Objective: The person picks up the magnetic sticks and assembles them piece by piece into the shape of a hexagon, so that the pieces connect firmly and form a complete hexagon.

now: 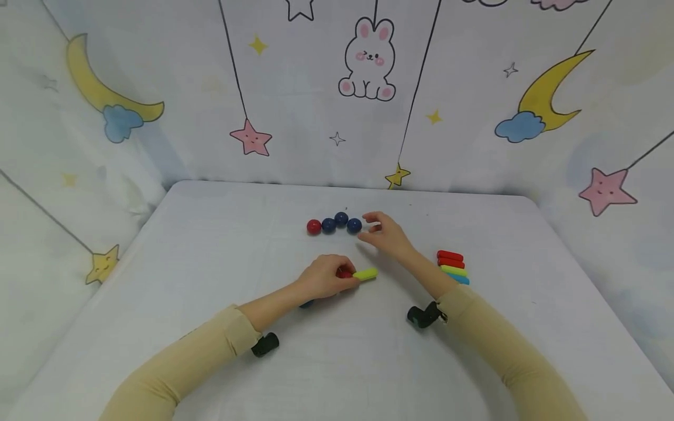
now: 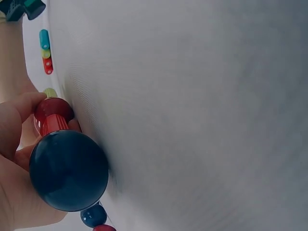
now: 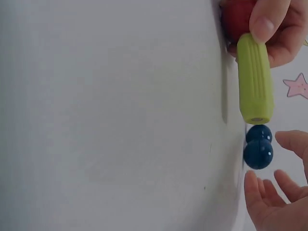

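Note:
My left hand (image 1: 322, 278) pinches a red ball (image 2: 54, 109) near the middle of the table. From that ball a yellow-green ribbed stick (image 3: 255, 79) points right, its far end free. On the other side a short red stick (image 2: 54, 124) joins it to a large-looking blue ball (image 2: 69, 171), close over the tabletop. Farther back, my right hand (image 1: 388, 235) holds nothing, thumb and fingers spread beside the rightmost blue ball (image 1: 354, 225). That ball sits in a loose row with two more blue balls and a red ball (image 1: 313, 227) at its left end.
To the right, by my right forearm, lie several sticks side by side: red sticks (image 1: 450, 256), a yellow-green stick (image 1: 454, 271) and a blue stick (image 1: 459, 279). Dark wrist-camera mounts (image 1: 423, 316) sit under both wrists. A patterned cloth (image 1: 316, 158) hangs behind the white table (image 1: 337, 374).

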A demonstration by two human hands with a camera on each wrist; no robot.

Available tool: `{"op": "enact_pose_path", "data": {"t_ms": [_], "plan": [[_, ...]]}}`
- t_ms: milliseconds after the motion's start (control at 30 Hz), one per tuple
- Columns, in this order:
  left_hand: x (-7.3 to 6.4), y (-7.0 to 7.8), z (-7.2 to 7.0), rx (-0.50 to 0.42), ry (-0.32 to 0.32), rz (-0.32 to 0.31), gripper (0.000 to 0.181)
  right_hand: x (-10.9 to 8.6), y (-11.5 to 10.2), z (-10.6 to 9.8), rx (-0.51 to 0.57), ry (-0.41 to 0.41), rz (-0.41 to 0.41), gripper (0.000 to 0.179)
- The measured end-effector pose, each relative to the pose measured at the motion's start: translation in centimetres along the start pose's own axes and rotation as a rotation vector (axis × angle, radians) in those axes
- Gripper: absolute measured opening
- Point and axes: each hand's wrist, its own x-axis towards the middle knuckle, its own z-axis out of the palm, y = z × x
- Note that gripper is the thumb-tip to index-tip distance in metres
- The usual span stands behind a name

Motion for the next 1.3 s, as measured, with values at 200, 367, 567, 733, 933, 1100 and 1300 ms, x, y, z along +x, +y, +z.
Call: {"op": "enact_pose_path", "data": {"t_ms": [200,367,567,733,933,1100,1300], "plan": [[0.2,0.1,0.4,0.052,-0.022,0.007,0.021,1.7,0.5,0.8,-0.038,-0.002,0.012,0.054],[0.3,0.2,0.5,0.079,-0.025,0.011,0.021,2.4,0.7,1.2,-0.072,0.006,-0.016,0.051],[0.4,0.2,0.6,0.092,-0.026,0.021,0.022,2.2,1.0,1.1,-0.074,0.007,0.0,0.044],[0.4,0.1,0.6,0.088,-0.029,0.017,0.023,1.3,1.4,0.5,-0.066,-0.028,0.02,0.043],[0.2,0.0,0.5,0.08,-0.013,0.024,0.023,-1.0,2.2,-0.6,-0.071,-0.083,0.028,0.044],[0.1,-0.3,0.4,0.06,-0.006,0.015,0.023,-3.4,2.8,-1.5,-0.03,-0.136,0.045,0.044],[0.0,-0.6,0.3,0.028,-0.001,-0.002,0.024,-6.0,3.2,-2.2,0.014,-0.175,0.062,0.044]]}}
